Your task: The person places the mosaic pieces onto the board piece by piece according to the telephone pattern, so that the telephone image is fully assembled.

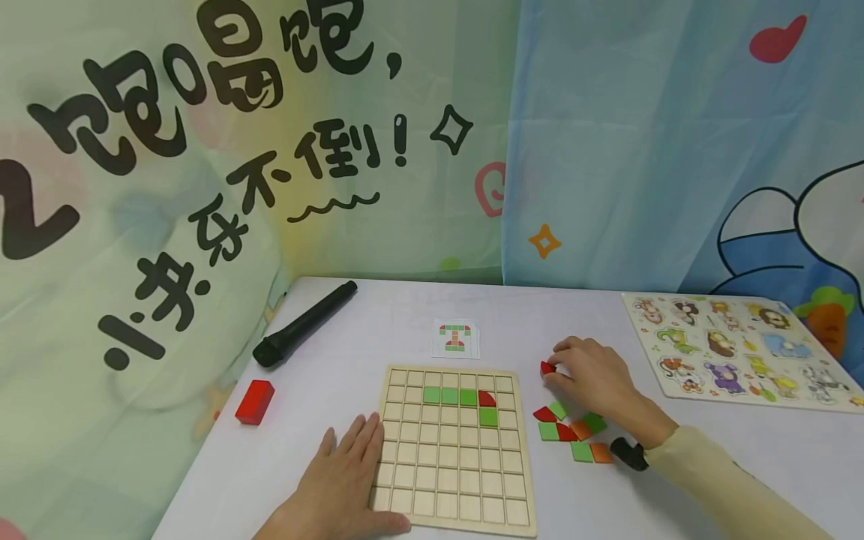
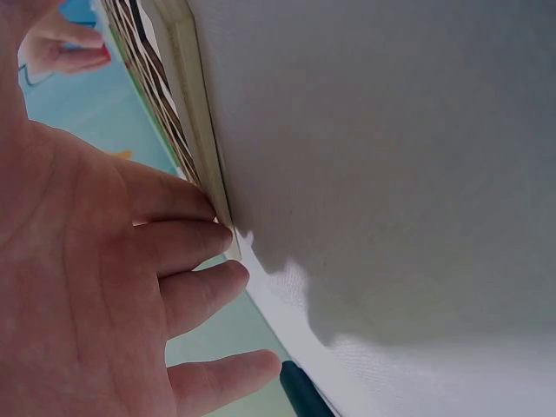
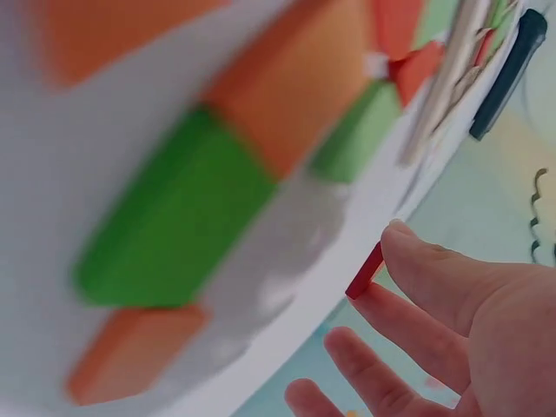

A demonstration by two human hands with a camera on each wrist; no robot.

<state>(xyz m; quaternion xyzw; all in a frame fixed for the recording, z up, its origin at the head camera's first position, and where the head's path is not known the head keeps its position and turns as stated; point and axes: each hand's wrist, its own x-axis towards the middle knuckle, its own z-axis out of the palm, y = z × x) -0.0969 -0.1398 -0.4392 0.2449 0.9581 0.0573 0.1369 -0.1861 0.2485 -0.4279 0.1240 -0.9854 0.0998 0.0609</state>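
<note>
A wooden grid board (image 1: pixel 451 454) holds green squares (image 1: pixel 449 395) in a row, a red quarter-round piece (image 1: pixel 487 398) at the row's right end and a green square (image 1: pixel 488 417) below that. My left hand (image 1: pixel 337 480) lies with straight fingers against the board's left edge; the left wrist view shows the fingertips (image 2: pixel 228 239) touching that edge. Right of the board, my right hand (image 1: pixel 597 375) pinches a red piece (image 1: pixel 547 367) between thumb and index finger. In the right wrist view, the red piece (image 3: pixel 367 271) is held at the fingertips.
Loose green, red and orange pieces (image 1: pixel 582 451) lie right of the board. A pattern card (image 1: pixel 455 339) is behind it. A black microphone-like object (image 1: pixel 304 324) and red block (image 1: pixel 255 402) stand left; an animal puzzle board (image 1: pixel 742 352) lies back right. A black object (image 1: pixel 629 454) is by my right wrist.
</note>
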